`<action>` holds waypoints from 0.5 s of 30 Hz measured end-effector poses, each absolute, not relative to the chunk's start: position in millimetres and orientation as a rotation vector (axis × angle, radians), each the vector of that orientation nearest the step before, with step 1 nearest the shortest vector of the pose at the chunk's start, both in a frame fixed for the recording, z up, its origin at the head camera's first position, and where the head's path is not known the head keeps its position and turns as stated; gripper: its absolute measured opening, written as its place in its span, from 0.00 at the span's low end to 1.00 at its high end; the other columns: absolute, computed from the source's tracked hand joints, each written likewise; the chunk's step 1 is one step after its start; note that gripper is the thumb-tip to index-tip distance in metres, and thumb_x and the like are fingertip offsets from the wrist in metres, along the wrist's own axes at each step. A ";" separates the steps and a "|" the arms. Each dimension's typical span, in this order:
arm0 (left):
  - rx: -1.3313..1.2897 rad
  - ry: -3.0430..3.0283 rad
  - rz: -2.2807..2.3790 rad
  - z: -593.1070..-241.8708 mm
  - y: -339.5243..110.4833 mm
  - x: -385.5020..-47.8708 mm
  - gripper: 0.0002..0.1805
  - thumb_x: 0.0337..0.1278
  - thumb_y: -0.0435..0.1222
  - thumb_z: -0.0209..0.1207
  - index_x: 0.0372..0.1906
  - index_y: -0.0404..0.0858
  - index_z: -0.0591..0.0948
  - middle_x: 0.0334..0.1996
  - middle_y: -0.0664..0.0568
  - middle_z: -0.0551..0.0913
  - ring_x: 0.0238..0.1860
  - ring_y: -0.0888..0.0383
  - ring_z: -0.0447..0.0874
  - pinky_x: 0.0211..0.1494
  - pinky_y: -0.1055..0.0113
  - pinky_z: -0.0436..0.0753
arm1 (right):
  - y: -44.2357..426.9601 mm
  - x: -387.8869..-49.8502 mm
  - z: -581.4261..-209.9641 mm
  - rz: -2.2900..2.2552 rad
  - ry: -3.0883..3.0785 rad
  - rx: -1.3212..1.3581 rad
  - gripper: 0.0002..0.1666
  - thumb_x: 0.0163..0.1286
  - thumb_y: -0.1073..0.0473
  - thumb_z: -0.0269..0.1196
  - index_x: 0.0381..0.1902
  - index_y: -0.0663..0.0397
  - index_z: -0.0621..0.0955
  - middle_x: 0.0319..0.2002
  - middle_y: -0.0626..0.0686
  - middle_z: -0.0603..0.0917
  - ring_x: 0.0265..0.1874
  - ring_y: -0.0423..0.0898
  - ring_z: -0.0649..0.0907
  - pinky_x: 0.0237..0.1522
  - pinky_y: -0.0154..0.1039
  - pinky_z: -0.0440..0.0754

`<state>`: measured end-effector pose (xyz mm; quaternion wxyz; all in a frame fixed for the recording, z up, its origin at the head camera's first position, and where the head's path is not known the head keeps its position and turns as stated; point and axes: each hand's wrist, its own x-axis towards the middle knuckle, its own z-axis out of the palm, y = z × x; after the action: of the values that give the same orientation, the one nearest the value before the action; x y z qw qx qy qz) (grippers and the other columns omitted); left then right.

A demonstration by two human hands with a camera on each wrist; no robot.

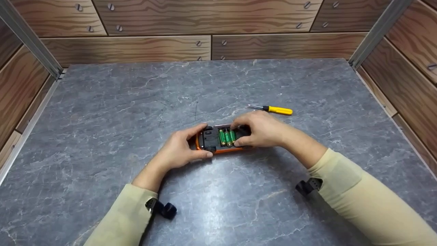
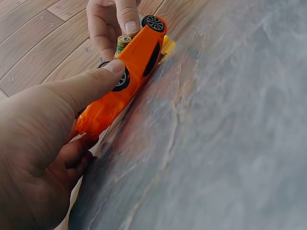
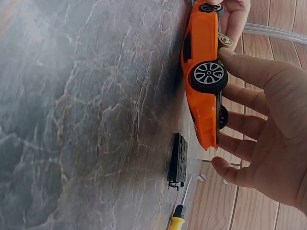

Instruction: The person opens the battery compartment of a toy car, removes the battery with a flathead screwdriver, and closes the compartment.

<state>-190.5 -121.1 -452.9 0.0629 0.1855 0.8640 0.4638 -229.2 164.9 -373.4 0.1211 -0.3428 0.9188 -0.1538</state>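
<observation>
Orange toy car (image 1: 210, 138): wheels-up on grey tabletop (image 1: 102, 106), one end gripped by left hand (image 1: 179, 148). Green batteries (image 1: 228, 138), three: right hand (image 1: 263, 130) pinches the nearest. Risk: pressed askew, it could spring loose.

hands (image 1: 179, 149) (image 1: 264, 129) touch upturned car (image 1: 210, 138) and green batteries (image 1: 228, 138); yellow screwdriver (image 1: 280, 110) nearby.

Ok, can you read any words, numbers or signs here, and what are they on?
None that I can read.
Green cylindrical batteries: any print is too small and blurred.
Upturned orange-and-black toy car: nothing readable; any marks underneath are too small.
Yellow-handled metal screwdriver: no readable text.
</observation>
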 end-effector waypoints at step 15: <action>0.571 2.589 1.419 -452.3 -120.9 -191.1 0.53 0.47 0.49 0.83 0.79 0.44 0.71 0.73 0.47 0.76 0.69 0.49 0.77 0.76 0.52 0.71 | 160.4 -233.3 -371.9 -0.478 2.650 -0.998 0.28 0.65 0.48 0.76 0.58 0.55 0.87 0.57 0.55 0.88 0.57 0.55 0.84 0.64 0.55 0.79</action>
<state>-191.1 -120.9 -452.3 0.0673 0.1893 0.8590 0.4709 -233.3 160.4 -371.9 0.1348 -0.3443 0.9144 -0.1649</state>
